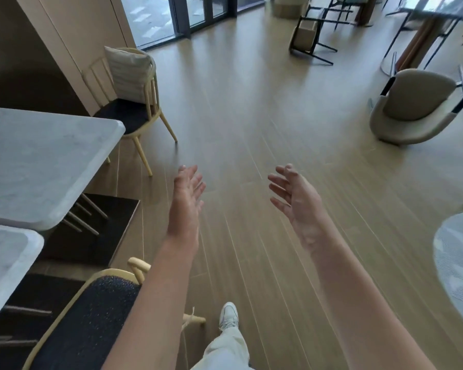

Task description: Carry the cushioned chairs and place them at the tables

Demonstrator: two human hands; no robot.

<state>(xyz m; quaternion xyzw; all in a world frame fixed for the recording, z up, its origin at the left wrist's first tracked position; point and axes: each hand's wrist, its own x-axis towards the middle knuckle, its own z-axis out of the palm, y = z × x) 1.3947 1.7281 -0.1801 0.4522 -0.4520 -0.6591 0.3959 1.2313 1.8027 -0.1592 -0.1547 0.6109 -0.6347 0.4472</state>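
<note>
Nearest the camera, a wooden chair with a dark seat [91, 324] stands at the lower left beside a marble table [6, 263], partly covered by the left forearm. Both arms reach forward over the floor: the left hand [186, 193] and the right hand [297, 198] are empty, fingers spread and relaxed, palms facing each other. Further on, a second wooden chair [129, 113] carrying a pillow [129, 73] sits at the corner of another marble table [46, 161]. The beige cushioned chair [414, 108] lies tipped on the floor at the right, well apart from both hands. Risk: lifting a tipped chair by one edge may let it swing into the nearby table legs. The far chairs and tables are cut off at the top edge, and their number cannot be determined
</note>
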